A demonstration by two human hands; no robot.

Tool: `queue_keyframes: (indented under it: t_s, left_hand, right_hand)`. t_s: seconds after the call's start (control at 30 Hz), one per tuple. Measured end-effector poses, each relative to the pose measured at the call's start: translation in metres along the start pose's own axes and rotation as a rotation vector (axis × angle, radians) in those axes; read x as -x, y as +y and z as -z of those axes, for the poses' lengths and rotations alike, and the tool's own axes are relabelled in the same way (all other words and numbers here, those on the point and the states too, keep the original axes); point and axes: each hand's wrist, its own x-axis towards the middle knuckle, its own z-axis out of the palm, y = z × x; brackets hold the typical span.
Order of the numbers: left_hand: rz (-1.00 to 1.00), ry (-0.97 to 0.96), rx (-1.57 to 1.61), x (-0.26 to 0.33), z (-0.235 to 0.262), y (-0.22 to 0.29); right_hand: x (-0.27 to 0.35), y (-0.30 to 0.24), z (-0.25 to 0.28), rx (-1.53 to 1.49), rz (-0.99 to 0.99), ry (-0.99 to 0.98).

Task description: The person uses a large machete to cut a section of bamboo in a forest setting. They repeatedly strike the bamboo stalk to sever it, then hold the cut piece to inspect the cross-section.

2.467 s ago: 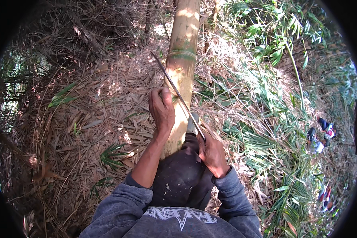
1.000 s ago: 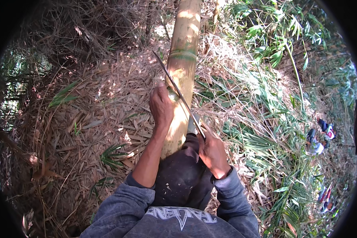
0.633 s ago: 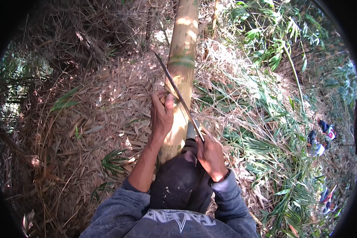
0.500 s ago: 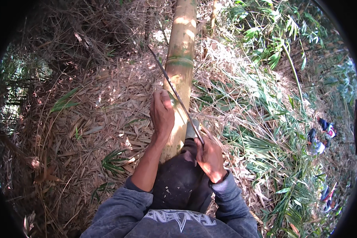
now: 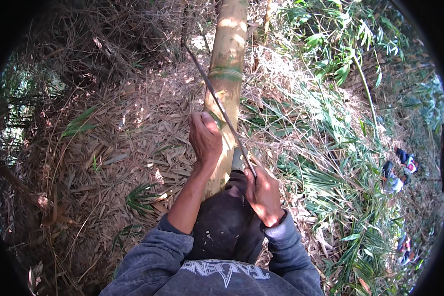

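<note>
A thick yellow bamboo pole (image 5: 227, 49) with green bands at its joint runs from the far side down to my dark trouser leg. My right hand (image 5: 263, 196), closed, grips the near end of a machete (image 5: 211, 90), seen nearly edge-on. Its long, dark, thin blade slants up and left across the pole, past its left side. My left hand (image 5: 205, 138) is curled shut at the pole's left side, below the joint, its knuckles up. What its fingers hold, if anything, is hidden; a patch of green shows just beside them.
My knee (image 5: 222, 222) and a grey shoe (image 5: 238, 159) are against the pole's near end. Dry leaves (image 5: 118, 172) cover the ground. Dense twigs (image 5: 113, 29) stand far left, cut green fronds (image 5: 311, 172) lie right. Several people (image 5: 394, 182) are at the far right.
My left hand has shifted slightly right and down along the pole. The machete's tip has risen a little, while my right hand has moved slightly right.
</note>
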Motion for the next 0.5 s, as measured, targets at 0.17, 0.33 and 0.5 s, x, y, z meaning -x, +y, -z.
queue_keyframes:
  t_s: [0.17,0.33,0.5]
  left_hand:
    - [0.018,-0.026,0.007,-0.002,0.003,0.003]
    - [-0.050,0.018,0.034,-0.001,0.002,0.002]
    - [0.017,-0.023,0.015,-0.005,0.005,-0.004]
  right_hand:
    - [0.000,-0.007,0.005,-0.073,0.122,0.133]
    - [0.001,0.033,-0.015,0.132,-0.001,-0.066]
    - [-0.006,-0.018,0.008,0.004,0.067,0.034]
